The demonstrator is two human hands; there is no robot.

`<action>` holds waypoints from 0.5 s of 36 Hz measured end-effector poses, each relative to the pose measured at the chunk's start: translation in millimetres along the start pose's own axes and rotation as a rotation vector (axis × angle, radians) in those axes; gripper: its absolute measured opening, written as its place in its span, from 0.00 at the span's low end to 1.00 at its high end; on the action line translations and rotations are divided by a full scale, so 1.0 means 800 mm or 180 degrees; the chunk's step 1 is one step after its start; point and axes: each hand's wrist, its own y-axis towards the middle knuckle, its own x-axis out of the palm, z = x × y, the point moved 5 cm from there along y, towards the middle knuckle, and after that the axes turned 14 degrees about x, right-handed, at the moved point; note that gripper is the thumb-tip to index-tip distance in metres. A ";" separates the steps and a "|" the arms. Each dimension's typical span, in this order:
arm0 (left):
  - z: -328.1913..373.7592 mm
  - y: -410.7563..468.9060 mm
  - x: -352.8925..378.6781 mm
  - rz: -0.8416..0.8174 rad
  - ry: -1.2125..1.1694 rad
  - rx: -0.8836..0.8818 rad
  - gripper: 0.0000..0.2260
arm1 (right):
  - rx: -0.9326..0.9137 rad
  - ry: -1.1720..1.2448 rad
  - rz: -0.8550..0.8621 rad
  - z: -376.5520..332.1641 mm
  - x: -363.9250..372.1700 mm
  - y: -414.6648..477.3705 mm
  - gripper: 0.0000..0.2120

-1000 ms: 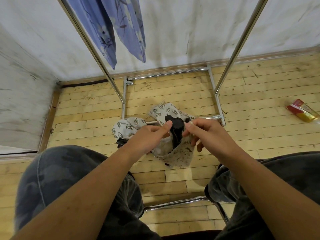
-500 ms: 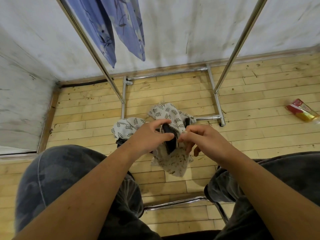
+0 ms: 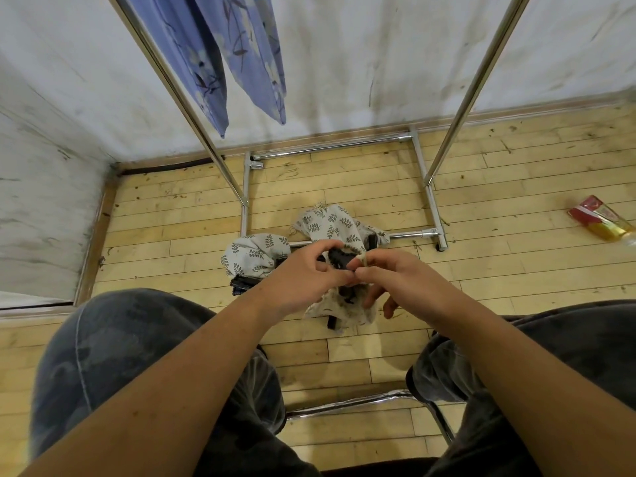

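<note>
Gripping a small black item [image 3: 339, 261] between curled fingers [image 3: 359, 270] of left hand [image 3: 303, 271] and right hand [image 3: 395, 280], just above dangling speckled cream cloth [image 3: 344, 313].

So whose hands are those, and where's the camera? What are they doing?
The camera sits on the person's head and looks down, so these are the person's own hands reaching out in front. The left hand pinches a small black piece, and the right hand pinches the pale speckled cloth around it. Below, on the wooden floor, a leaf-print cloth lies over the bottom bar of a shiny metal rack. A blue flowered cloth hangs above, and a red and yellow packet lies off to the right.
</note>
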 end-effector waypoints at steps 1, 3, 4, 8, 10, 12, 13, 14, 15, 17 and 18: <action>0.002 0.000 0.001 -0.0008 -0.0017 0.0010 0.29 | 0.0009 0.0011 0.0006 0.000 0.000 0.000 0.07; 0.002 -0.001 0.002 -0.0027 -0.0007 0.0007 0.33 | 0.0029 0.0013 0.0022 -0.001 -0.001 0.000 0.08; 0.002 -0.001 0.002 -0.0048 -0.0015 0.0001 0.33 | 0.0037 -0.0006 0.0026 -0.001 -0.002 0.000 0.08; 0.004 -0.003 0.001 -0.0094 -0.0221 0.0006 0.27 | 0.0045 -0.0186 -0.0048 0.001 0.001 0.000 0.10; 0.004 -0.004 0.000 -0.0081 -0.0404 -0.0017 0.22 | 0.0051 -0.0176 -0.0109 0.002 0.002 0.000 0.11; 0.003 -0.004 0.000 -0.0043 -0.0655 -0.0108 0.18 | 0.0071 -0.0095 -0.0132 0.002 0.002 0.000 0.11; 0.003 -0.004 0.001 -0.0014 -0.0817 -0.0166 0.17 | 0.0063 -0.0061 -0.0124 0.002 0.001 0.000 0.11; 0.003 -0.003 0.002 0.0012 -0.0970 -0.0222 0.17 | 0.0043 -0.0046 -0.0100 0.002 0.000 0.001 0.09; 0.002 -0.002 0.002 0.0032 -0.1082 -0.0270 0.17 | 0.0022 -0.0050 -0.0072 0.003 0.000 0.002 0.08; 0.000 0.000 0.003 0.0055 -0.1199 -0.0347 0.19 | -0.0003 -0.0094 -0.0052 0.005 0.000 0.004 0.07; -0.001 0.001 0.004 0.0071 -0.1243 -0.0386 0.21 | -0.0018 -0.0126 -0.0062 0.006 0.000 0.005 0.07</action>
